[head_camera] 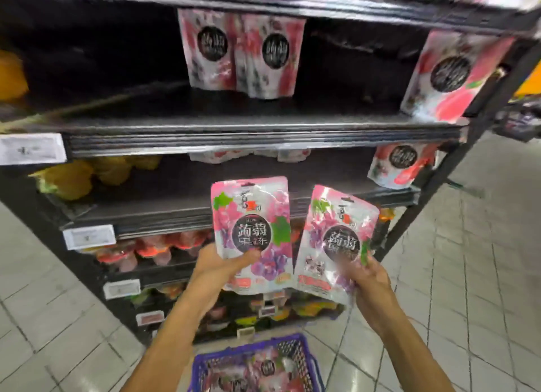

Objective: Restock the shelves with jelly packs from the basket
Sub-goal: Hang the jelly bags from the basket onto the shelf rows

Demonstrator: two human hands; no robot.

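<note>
- Left hand (218, 264): grips the lower part of a first jelly pack (251, 224), with the thumb across the front and the fingers behind. This pack stands upright, printed face toward the camera, in front of the black shelf unit.
- Right hand (369, 277): grasps the lower right corner of a second jelly pack (336, 236), which tilts slightly to the right. It sits just beside the first; whether their lower edges touch cannot be told.
- Basket (275, 340): blue with an open-mesh wall, on the floor at the foot of the shelves, below and between the two forearms. More pink packs (257, 368) lie inside, blurred.
- Upper shelf (263, 133): two standing packs (240, 54) are side by side and overlapping near the middle. A leaning pack (456, 75) stands at the right end, well apart from them.
- Middle shelf (175, 216): a single pack (401, 166) stands at the right end, and yellow bags (67, 180) lie at the left.
- Lower shelves: rows of red cups (152, 248) sit behind the raised packs, with mixed yellow and green cups beneath, too blurred to name.
- Price tags (32, 148): white, fixed to the shelf edges at the left; print unreadable.
- Floor (468, 245): pale square tiles on both sides of the unit.
</note>
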